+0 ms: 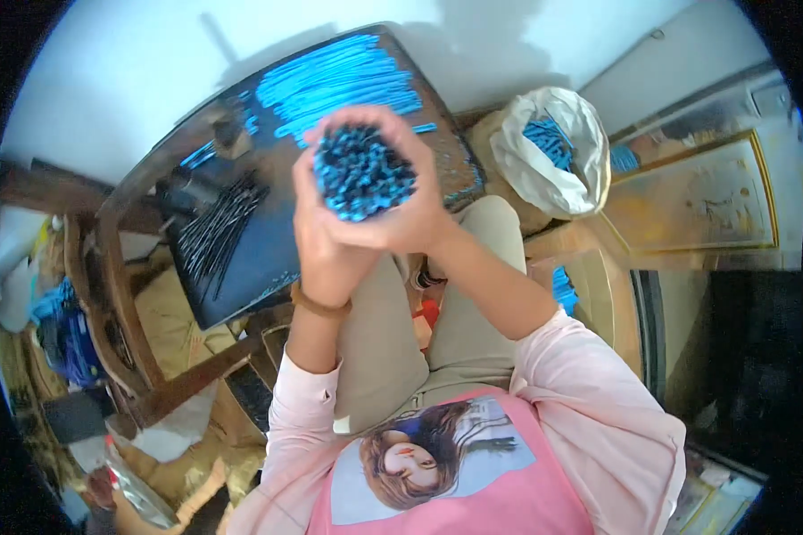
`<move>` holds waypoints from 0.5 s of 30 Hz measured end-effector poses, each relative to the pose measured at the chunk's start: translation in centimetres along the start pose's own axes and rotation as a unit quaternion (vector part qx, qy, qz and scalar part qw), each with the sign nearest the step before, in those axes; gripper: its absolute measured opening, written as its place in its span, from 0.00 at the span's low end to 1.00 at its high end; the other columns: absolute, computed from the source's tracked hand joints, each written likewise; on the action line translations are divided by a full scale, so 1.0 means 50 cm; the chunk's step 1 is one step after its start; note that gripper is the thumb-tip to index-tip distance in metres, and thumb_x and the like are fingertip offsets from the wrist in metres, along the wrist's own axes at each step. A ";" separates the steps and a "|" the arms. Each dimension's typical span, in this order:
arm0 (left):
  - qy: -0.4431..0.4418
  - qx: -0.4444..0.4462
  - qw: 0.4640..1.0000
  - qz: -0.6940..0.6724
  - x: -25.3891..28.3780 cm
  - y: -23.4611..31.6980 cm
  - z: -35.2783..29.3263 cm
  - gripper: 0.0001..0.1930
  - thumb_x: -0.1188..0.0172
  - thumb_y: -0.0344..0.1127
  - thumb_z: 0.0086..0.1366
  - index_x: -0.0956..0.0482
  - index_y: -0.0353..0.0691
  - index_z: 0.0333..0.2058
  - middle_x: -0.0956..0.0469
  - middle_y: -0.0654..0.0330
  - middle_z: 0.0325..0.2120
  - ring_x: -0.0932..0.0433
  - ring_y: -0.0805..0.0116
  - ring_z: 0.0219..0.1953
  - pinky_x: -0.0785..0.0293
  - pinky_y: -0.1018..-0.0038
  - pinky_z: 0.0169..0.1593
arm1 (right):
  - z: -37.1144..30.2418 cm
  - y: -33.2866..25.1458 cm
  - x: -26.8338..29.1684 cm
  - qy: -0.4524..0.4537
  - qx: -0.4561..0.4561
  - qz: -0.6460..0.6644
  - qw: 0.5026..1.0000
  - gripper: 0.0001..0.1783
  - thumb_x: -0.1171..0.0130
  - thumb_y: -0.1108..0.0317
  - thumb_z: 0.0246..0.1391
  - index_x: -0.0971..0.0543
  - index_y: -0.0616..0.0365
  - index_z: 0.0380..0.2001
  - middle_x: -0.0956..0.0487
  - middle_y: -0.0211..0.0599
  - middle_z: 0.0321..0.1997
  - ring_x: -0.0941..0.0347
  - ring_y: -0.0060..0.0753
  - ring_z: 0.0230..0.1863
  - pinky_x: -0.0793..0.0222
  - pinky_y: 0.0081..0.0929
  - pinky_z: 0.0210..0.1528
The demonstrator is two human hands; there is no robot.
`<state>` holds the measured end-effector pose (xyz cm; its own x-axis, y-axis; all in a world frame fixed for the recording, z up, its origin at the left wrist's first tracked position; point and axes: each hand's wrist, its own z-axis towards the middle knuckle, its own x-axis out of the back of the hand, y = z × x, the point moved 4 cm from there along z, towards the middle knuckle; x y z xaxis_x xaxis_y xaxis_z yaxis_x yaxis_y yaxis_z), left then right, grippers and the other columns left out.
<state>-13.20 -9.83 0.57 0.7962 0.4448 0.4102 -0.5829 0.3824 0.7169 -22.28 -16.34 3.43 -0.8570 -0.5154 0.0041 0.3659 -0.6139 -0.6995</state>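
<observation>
A thick bundle of thin blue sticks (364, 174) with dark ends is held end-on toward me, above the near part of a dark tray-like table (268, 205). My left hand (317, 245) wraps the bundle's left and lower side. Around its right and far side curls my right hand (410, 209). Both are closed on the bundle, which hides most of their fingertips. Beyond them, a wide row of similar blue sticks (339, 76) lies on the table. Left of my hands, thin black rods (219, 236) fan out in a loose pile.
A white sack (589, 169) with blue pieces inside stands right of the table. Near my right knee, more blue sticks (564, 290) lie in a cardboard box (595, 276). A small brown block (232, 138) sits on the table. A wooden frame (111, 267) stands at the left.
</observation>
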 end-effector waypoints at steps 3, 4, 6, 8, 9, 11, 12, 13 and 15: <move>0.019 0.043 0.998 -0.029 -0.011 0.031 0.007 0.27 0.38 0.26 0.52 0.35 0.31 0.51 0.29 0.48 0.43 0.24 0.54 0.41 0.27 0.66 0.42 | -0.016 -0.019 0.011 0.086 -0.025 -0.012 0.996 0.29 0.35 0.77 0.32 0.33 0.61 0.42 0.24 0.39 0.40 0.26 0.34 0.48 0.31 0.33 0.53; 0.010 0.038 0.999 -0.033 -0.016 0.046 0.018 0.27 0.38 0.26 0.52 0.35 0.31 0.51 0.29 0.48 0.43 0.24 0.54 0.41 0.27 0.66 0.42 | -0.017 -0.027 0.018 0.102 -0.033 0.021 0.994 0.29 0.36 0.79 0.35 0.35 0.60 0.43 0.23 0.41 0.38 0.25 0.35 0.48 0.31 0.34 0.53; -0.006 -0.134 0.985 0.107 -0.027 0.113 0.048 0.26 0.40 0.24 0.52 0.37 0.31 0.51 0.30 0.46 0.43 0.24 0.48 0.40 0.27 0.65 0.41 | -0.017 -0.043 0.051 0.182 -0.023 0.041 0.982 0.28 0.35 0.77 0.34 0.33 0.60 0.43 0.24 0.38 0.38 0.25 0.32 0.45 0.30 0.31 0.50; -0.051 -0.108 0.991 0.052 -0.064 0.164 0.079 0.27 0.42 0.22 0.52 0.38 0.27 0.52 0.30 0.42 0.45 0.27 0.42 0.43 0.29 0.62 0.46 | -0.023 -0.066 0.095 0.273 -0.003 0.139 0.952 0.29 0.35 0.77 0.37 0.33 0.61 0.46 0.24 0.37 0.39 0.24 0.31 0.43 0.28 0.31 0.49; -0.059 -0.128 0.989 0.046 -0.084 0.187 0.091 0.27 0.43 0.21 0.52 0.38 0.26 0.52 0.30 0.41 0.46 0.28 0.42 0.45 0.31 0.61 0.48 | -0.026 -0.078 0.117 0.313 -0.033 0.171 0.934 0.29 0.36 0.78 0.38 0.34 0.61 0.47 0.24 0.38 0.40 0.24 0.31 0.43 0.28 0.32 0.49; -0.091 -0.141 0.985 0.046 -0.140 0.219 0.101 0.28 0.44 0.19 0.51 0.39 0.25 0.53 0.30 0.40 0.47 0.31 0.42 0.50 0.38 0.58 0.55 | -0.048 -0.086 0.184 0.375 -0.086 0.206 0.900 0.24 0.38 0.80 0.42 0.32 0.64 0.46 0.22 0.42 0.40 0.23 0.32 0.42 0.27 0.34 0.48; -0.119 -0.108 0.986 0.036 -0.161 0.241 0.107 0.28 0.44 0.19 0.51 0.39 0.25 0.53 0.30 0.40 0.48 0.31 0.42 0.50 0.39 0.57 0.57 | -0.061 -0.094 0.215 0.389 -0.118 0.208 0.890 0.20 0.41 0.75 0.45 0.29 0.64 0.44 0.22 0.44 0.41 0.24 0.35 0.42 0.28 0.35 0.50; -0.166 -0.126 0.978 0.027 -0.189 0.253 0.108 0.36 0.41 0.20 0.49 0.44 0.26 0.58 0.35 0.37 0.53 0.34 0.39 0.53 0.42 0.54 0.59 | -0.071 -0.104 0.248 0.404 -0.149 0.208 0.878 0.17 0.43 0.70 0.48 0.27 0.64 0.43 0.23 0.45 0.41 0.25 0.38 0.43 0.30 0.37 0.51; -0.174 -0.106 0.977 0.068 -0.227 0.279 0.104 0.40 0.40 0.21 0.48 0.48 0.27 0.61 0.39 0.37 0.56 0.37 0.38 0.55 0.43 0.51 0.59 | -0.107 -0.083 0.315 0.486 -0.197 0.250 0.814 0.18 0.43 0.69 0.48 0.27 0.66 0.43 0.23 0.43 0.39 0.26 0.39 0.41 0.29 0.37 0.49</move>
<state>-29.56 -13.77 8.85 0.6937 0.2145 0.6876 -0.6787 0.5141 0.5244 -39.22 -18.70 2.58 -0.5890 0.1912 -0.7852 0.7765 -0.1350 -0.6154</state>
